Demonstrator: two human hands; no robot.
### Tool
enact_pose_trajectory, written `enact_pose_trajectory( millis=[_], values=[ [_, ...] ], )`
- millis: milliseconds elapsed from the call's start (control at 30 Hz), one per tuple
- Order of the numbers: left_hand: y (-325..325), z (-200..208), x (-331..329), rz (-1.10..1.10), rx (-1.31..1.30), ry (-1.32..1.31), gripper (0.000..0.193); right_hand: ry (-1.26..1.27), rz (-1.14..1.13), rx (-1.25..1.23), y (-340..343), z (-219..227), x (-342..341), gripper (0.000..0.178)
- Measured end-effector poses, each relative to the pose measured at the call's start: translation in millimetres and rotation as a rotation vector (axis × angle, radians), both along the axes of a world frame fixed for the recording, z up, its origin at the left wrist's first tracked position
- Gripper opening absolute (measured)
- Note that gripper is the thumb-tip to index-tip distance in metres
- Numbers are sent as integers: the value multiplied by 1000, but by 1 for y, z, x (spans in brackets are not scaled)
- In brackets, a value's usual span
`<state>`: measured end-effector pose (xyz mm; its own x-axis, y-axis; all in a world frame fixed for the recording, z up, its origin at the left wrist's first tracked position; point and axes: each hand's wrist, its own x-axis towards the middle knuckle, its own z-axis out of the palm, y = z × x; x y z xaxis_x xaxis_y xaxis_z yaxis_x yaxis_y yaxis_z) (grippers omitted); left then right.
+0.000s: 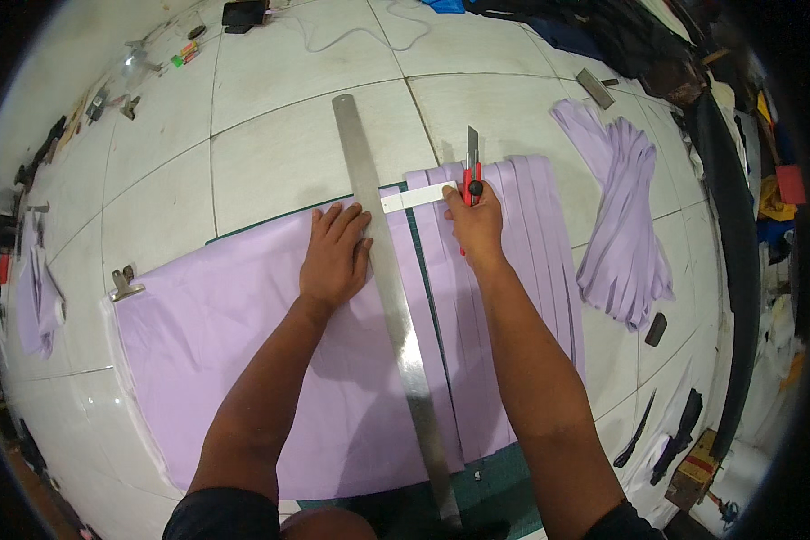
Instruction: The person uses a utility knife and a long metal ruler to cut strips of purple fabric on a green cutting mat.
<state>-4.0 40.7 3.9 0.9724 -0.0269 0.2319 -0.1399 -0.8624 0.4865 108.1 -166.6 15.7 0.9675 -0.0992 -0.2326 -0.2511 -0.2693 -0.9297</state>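
Note:
Lilac fabric [216, 360] lies spread over a dark green cutting mat [369, 508], which shows along its edges. A long metal ruler [396, 315] runs lengthwise across the cloth. My left hand [335, 256] rests flat on the fabric, its fingers spread against the ruler's left edge. In my right hand [480, 220] is a red utility knife [472, 171], blade pointing away from me. The same hand pinches the right end of a short white strip [418, 196], whose left end meets the ruler. Under my right forearm lie several cut lilac strips [531, 225].
A bulldog clip [128, 286] grips the fabric's left corner. More lilac strips [621, 216] lie bundled at the right, with a small metal block [595, 88] beyond and a dark oblong piece [656, 329] nearer. Folded lilac cloth [38, 288] sits far left on the white tiles [279, 81].

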Motion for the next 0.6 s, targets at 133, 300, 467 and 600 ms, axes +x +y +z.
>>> enact_pose_trajectory(
  millis=[133, 300, 467, 600],
  values=[
    [-1, -2, 2, -1, 28, -27, 38, 5, -18, -9, -1, 0, 0, 24],
    [-1, -2, 1, 2, 33, -27, 37, 18, -30, 25, 1, 1, -1, 25],
    [2, -3, 0, -3, 30, -8, 40, -2, -26, 33, 3, 2, -4, 24],
    [0, -3, 2, -13, 24, -9, 39, 6, -37, 12, 1, 0, -2, 24]
  ],
)
